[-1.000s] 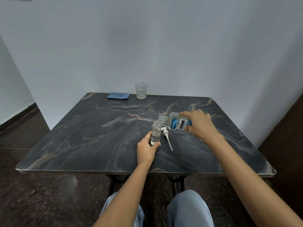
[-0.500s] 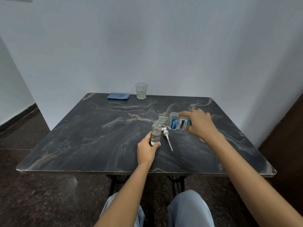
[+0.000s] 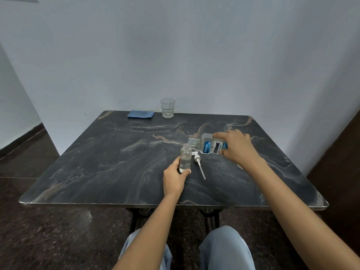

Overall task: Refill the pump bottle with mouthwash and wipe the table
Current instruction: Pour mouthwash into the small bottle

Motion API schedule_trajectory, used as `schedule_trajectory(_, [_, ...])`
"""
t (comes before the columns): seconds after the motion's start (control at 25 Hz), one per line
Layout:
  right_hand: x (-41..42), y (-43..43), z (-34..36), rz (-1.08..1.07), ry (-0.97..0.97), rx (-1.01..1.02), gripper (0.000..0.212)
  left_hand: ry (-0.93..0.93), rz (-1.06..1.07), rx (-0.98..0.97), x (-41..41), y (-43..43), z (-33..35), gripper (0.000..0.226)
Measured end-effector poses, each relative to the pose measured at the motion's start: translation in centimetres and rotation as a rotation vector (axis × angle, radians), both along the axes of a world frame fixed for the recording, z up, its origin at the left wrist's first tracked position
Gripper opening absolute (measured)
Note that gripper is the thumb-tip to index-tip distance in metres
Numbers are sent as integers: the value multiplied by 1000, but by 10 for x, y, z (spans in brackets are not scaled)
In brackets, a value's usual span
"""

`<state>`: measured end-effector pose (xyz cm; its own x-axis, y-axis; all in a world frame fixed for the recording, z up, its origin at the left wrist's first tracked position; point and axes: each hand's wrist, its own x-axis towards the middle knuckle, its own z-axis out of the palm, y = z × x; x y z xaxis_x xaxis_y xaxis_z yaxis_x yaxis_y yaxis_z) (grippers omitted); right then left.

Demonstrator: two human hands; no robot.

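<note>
Where the left hand sits: curled round the bottom of the little clear pump bottle, upright on the table
Right hand: gripping the mouthwash bottle, tipped sideways, mouth right by the pump bottle's neck
Pump head: lying flat just beside it
Back edge: blue cloth and glass

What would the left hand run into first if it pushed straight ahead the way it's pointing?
The left hand grips the pump bottle; going on, it would probably meet the open neck of the tilted Listerine bottle just beyond, though depth is unclear.
</note>
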<state>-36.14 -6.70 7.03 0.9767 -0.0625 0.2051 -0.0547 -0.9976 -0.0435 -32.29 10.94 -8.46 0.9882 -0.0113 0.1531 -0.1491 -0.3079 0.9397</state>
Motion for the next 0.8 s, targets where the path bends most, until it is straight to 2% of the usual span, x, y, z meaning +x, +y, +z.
schedule_trajectory(0.8, [1,-1,1,4,-5,-6,54,4,-2,-1,1,0,-1,54])
